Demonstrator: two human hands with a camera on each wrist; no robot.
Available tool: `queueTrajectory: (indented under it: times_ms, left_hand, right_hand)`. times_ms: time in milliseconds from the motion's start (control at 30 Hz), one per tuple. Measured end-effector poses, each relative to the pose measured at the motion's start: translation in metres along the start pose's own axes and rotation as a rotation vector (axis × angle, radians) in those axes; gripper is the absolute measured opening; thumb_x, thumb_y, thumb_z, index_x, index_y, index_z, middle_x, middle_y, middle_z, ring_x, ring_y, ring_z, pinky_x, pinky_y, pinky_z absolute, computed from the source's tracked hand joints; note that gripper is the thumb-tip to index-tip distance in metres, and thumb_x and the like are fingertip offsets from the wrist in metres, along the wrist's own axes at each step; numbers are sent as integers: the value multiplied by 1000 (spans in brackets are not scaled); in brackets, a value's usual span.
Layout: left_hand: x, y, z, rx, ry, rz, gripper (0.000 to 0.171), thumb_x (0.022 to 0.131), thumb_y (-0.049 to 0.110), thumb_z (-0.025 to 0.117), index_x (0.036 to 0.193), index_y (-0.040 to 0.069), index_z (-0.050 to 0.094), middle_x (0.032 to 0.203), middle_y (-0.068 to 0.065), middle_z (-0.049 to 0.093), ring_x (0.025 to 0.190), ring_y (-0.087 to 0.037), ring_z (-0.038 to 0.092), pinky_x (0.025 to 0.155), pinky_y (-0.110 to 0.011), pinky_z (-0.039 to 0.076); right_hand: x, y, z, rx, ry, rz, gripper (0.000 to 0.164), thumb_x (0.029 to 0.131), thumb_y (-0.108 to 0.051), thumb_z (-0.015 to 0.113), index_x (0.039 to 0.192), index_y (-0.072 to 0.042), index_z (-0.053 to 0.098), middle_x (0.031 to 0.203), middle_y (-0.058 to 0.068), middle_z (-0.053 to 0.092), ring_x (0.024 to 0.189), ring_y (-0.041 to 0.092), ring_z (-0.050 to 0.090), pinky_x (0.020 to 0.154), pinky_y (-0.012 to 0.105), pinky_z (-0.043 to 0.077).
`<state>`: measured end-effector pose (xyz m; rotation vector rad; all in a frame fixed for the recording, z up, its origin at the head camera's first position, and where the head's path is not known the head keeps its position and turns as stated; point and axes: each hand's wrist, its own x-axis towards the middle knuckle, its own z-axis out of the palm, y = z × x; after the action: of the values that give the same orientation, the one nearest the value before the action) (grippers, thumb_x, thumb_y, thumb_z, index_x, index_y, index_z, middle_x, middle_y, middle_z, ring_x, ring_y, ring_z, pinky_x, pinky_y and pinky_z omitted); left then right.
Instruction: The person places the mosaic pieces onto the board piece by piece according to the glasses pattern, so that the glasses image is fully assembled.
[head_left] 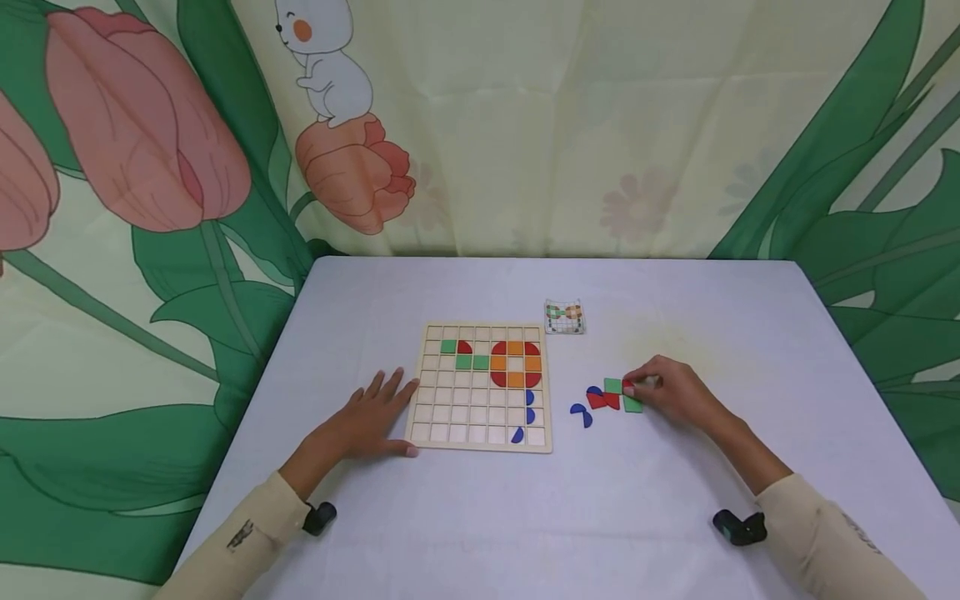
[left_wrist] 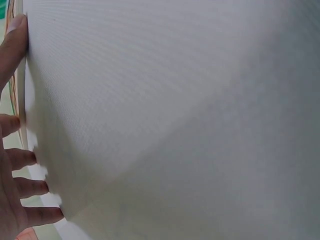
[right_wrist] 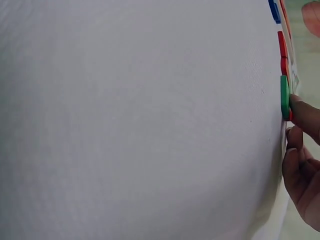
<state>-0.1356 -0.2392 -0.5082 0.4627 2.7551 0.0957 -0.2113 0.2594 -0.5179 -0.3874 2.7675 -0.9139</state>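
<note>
A wooden grid board [head_left: 457, 415] lies on the white table, with green squares [head_left: 472, 362], red quarter-circles [head_left: 498, 379], orange squares [head_left: 515, 379] and blue half-circles [head_left: 517, 434] placed on it. Along the board's left edge rests my left hand [head_left: 378, 421], fingers spread and thumb at the lower left corner. To the right of the board, my right hand [head_left: 678, 392] pinches a red piece [head_left: 627, 385] at a small pile; the fingers partly cover it. Green squares [head_left: 612, 386], red pieces [head_left: 596, 401] and blue half-circles [head_left: 582, 414] lie beside that hand.
A small pattern card [head_left: 564, 317] lies past the board's upper right corner. Behind the table [head_left: 465, 525] hangs a curtain [head_left: 525, 150] printed with tulips and a white animal. Each wrist carries a black camera [head_left: 320, 518].
</note>
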Motion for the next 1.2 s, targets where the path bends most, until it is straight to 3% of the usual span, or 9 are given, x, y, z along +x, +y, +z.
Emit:
queueTrajectory:
  times_ms: [367, 600, 767, 1000, 1200]
  left_hand:
    - [-2, 1, -2, -15, 0, -5, 110, 80, 70, 69, 162, 16, 19, 168, -18, 12, 153, -48, 11, 113, -70, 27]
    - [-1, 1, -2, -15, 5, -3, 110, 80, 70, 69, 162, 17, 19, 168, -18, 13, 153, -48, 12, 113, -70, 27]
    - [-1, 0, 0, -20, 6, -2, 110, 79, 70, 70, 162, 16, 20, 168, -18, 13, 153, -48, 12, 113, -70, 27]
    - [-1, -1, 2, -26, 11, -4, 110, 79, 69, 71, 162, 16, 20, 168, -17, 13, 153, -48, 12, 113, -70, 27]
    - [0, 0, 1, -22, 10, -9, 111, 78, 70, 71, 162, 17, 21, 168, -17, 13, 153, -48, 12, 113, -70, 28]
  right_hand:
    - [2, -11, 2, 57, -71, -37, 22, 89, -8, 74, 110, -5, 67, 96, 7, 64, 85, 20, 55, 64, 21, 49]
    - [7, -22, -1, 57, -87, -64, 18, 90, -12, 74, 107, -9, 69, 99, 8, 66, 76, 19, 54, 59, 22, 48]
    - [18, -38, -3, 83, -83, -109, 14, 91, -13, 75, 103, -13, 68, 108, 11, 69, 73, 18, 58, 59, 23, 51]
    - [38, -70, 2, 120, -115, -175, 21, 93, -12, 73, 113, -8, 70, 112, 10, 69, 88, 22, 61, 67, 25, 56]
    - [53, -95, 16, 161, -176, -220, 25, 95, -15, 70, 119, -6, 70, 115, 10, 68, 72, 22, 62, 62, 27, 55]
